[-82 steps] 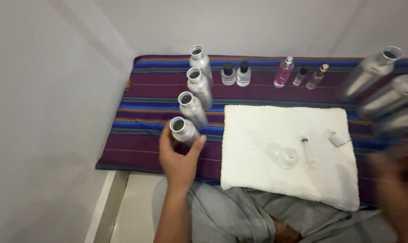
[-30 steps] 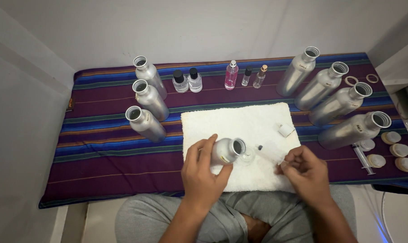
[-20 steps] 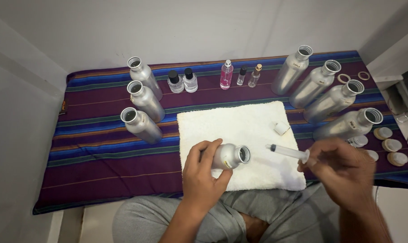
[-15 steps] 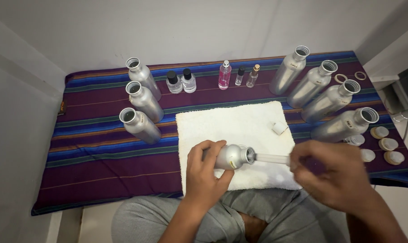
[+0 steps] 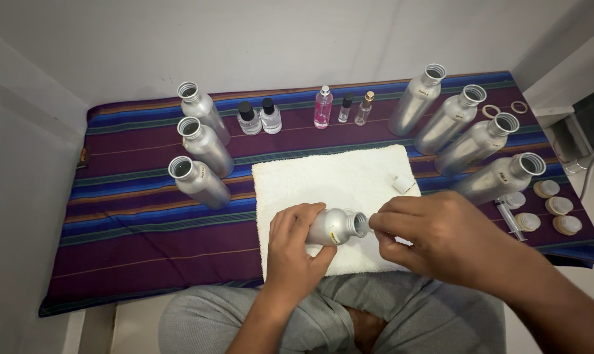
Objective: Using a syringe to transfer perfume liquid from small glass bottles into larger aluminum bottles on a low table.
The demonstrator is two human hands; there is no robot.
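Note:
My left hand [image 5: 295, 248] grips a small silver aluminium bottle [image 5: 333, 227], tipped on its side with the open mouth facing right. It is held just above the near edge of a white towel [image 5: 310, 180]. My right hand [image 5: 441, 237] is closed right at the bottle's mouth. Its fingers pinch a thin clear syringe [image 5: 371, 229]. Only the syringe's tip shows at the opening, and the hand hides the rest.
A purple striped cloth [image 5: 146, 229] covers the low table. Three open aluminium bottles [image 5: 198, 180] stand at the left and several more [image 5: 480, 141] at the right. Small glass vials [image 5: 323, 108] line the back. Round caps [image 5: 549, 206] and a second syringe [image 5: 510, 219] lie at the right edge.
My left hand carried a bottle from the left row to the towel's near edge. My right hand picked the syringe off the towel and moved it left to the bottle's mouth.

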